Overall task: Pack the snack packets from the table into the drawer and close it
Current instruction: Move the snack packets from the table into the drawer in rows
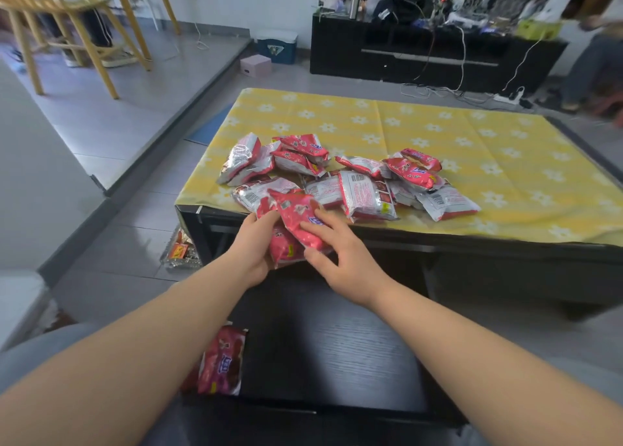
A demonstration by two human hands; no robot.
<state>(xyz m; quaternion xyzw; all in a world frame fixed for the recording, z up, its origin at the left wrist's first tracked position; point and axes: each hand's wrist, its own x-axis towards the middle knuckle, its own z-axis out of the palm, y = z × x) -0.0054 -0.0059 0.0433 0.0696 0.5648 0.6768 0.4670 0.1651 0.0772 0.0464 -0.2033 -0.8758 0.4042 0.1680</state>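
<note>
My left grip (256, 243) is clenched on a red snack packet (285, 246), and my right grip (340, 260) pinches a second red packet (300, 219) lying across it, both just off the counter (472, 135) edge above the open drawer (337, 344). 1 packet in the drawer (222, 361) lies at its left side; a pile of packets (354, 179) sits on the counter

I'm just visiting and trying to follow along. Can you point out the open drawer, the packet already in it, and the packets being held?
Drawer (337, 354): head view, bare dark floor of the drawer.
Packet in drawer (224, 361): head view, middle of its red front.
Held packets (298, 224): head view, red face of the top packet.
</note>
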